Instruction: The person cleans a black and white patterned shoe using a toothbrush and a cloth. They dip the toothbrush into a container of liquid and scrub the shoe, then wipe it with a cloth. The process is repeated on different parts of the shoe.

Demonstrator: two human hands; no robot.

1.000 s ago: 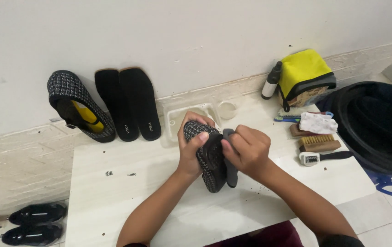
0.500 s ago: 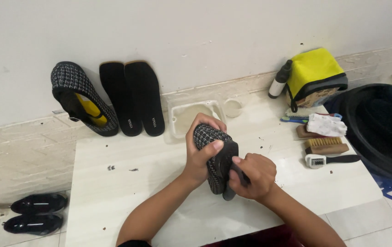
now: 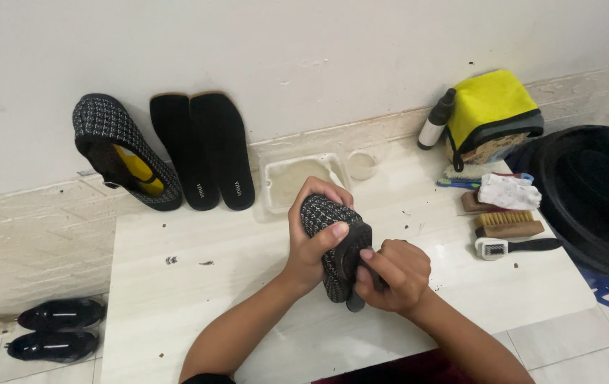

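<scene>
At the far left of the frame a matching patterned shoe [image 3: 123, 153] and two black insoles [image 3: 201, 151] lean on the wall. At centre the left hand [image 3: 313, 238] is wrapped tight around the black-and-white woven shoe [image 3: 333, 242], held just above the counter [image 3: 198, 284]. The right hand [image 3: 393, 276] is clenched on a dark cloth [image 3: 356, 302] (partly hidden) pressed against the shoe's side. Hard rubbing could twist the shoe out of that one-handed grip; the shallow white tray [image 3: 297, 181] sits just behind.
</scene>
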